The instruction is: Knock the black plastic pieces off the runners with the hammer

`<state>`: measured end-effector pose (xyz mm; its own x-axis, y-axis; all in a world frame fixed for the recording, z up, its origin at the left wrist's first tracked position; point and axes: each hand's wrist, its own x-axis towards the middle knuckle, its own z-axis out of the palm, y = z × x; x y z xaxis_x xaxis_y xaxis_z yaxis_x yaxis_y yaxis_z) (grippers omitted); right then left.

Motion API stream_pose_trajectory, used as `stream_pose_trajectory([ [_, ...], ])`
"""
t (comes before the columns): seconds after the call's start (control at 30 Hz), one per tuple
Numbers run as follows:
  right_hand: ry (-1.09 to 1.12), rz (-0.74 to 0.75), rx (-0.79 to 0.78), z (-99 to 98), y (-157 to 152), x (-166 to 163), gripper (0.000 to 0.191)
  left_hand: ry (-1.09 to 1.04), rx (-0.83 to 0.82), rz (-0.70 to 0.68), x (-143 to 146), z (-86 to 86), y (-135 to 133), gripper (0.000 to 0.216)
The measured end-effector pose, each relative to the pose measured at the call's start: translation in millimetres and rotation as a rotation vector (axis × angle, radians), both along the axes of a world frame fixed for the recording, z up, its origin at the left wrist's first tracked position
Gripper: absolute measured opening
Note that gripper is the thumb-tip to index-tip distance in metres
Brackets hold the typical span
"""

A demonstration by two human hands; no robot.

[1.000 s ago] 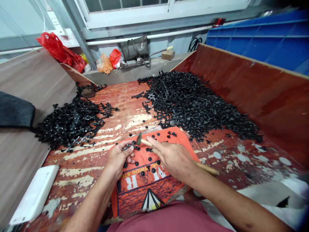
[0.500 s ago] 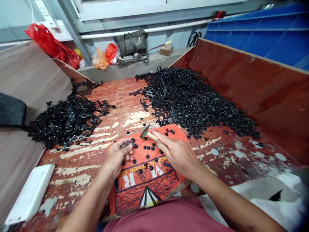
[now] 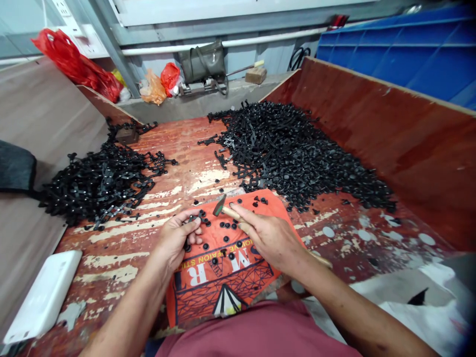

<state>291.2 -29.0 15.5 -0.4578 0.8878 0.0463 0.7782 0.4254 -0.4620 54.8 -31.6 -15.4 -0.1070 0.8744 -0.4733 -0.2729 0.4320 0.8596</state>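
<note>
My right hand grips a small hammer by its wooden handle, index finger stretched along it, the head raised just above an orange printed cloth. My left hand pinches a small black plastic part at the cloth's left edge, right under the hammer head. Several loose black round pieces lie scattered on the cloth between my hands.
A big heap of black plastic parts fills the right of the worn red tabletop, a smaller heap lies left. A white flat object sits at the lower left. Brown board walls fence the table. Blue crates stand behind.
The hammer head has risen from the part and come down close again. My left hand keeps its pinch on the black part. The view has shifted slightly.
</note>
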Motion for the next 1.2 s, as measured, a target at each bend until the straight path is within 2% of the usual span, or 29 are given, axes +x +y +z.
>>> stream_pose_trajectory([
  [0.2, -0.029, 0.020, -0.058, 2.7, -0.7, -2.5, 0.046, 0.074, 0.008, 0.015, 4.5, -2.6, -0.1, 0.049],
  [0.5, 0.000, 0.049, -0.006, 12.7, 1.3, -4.9, 0.045, 0.048, 0.008, 0.031, 3.9, -1.0, 0.3, 0.049],
  [0.67, -0.011, 0.042, 0.010, 9.9, 1.5, -4.2, 0.045, 0.029, 0.010, 0.020, 2.4, -0.2, 0.1, 0.049],
  [0.87, -0.053, 0.057, 0.038, 6.8, 0.4, -3.7, 0.048, 0.094, 0.023, 0.019, 6.4, -4.0, -0.9, 0.052],
  [1.03, -0.008, 0.066, 0.039, 5.0, 0.0, -9.2, 0.046, 0.135, 0.031, 0.009, 7.1, -6.0, -0.2, 0.056],
  [1.2, -0.147, 0.075, 0.070, 2.2, -2.4, -20.4, 0.041, 0.211, 0.034, -0.039, 2.1, -1.6, -1.0, 0.064],
])
